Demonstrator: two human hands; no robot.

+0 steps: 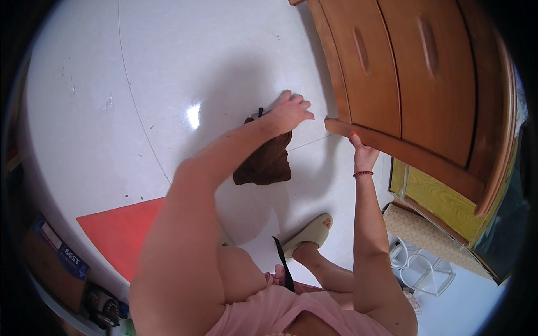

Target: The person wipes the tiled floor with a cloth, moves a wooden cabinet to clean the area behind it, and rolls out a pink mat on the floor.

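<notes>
My left hand reaches out above the floor with its fingers apart and slightly bent, and nothing shows in it. Below it lies a crumpled dark brown cloth with a small black piece at its far end. My forearm covers part of the cloth, so I cannot tell whether it touches the hand. My right hand grips the near edge of a wooden cabinet that has grooved handles. Its thumb rests on the edge and the other fingers are hidden behind the wood. A beaded bracelet circles that wrist.
A red mat lies at the left, near a cardboard box. My foot in a green slipper stands below the cloth. At the right are a yellow wooden panel, a woven-patterned strip and a white wire rack.
</notes>
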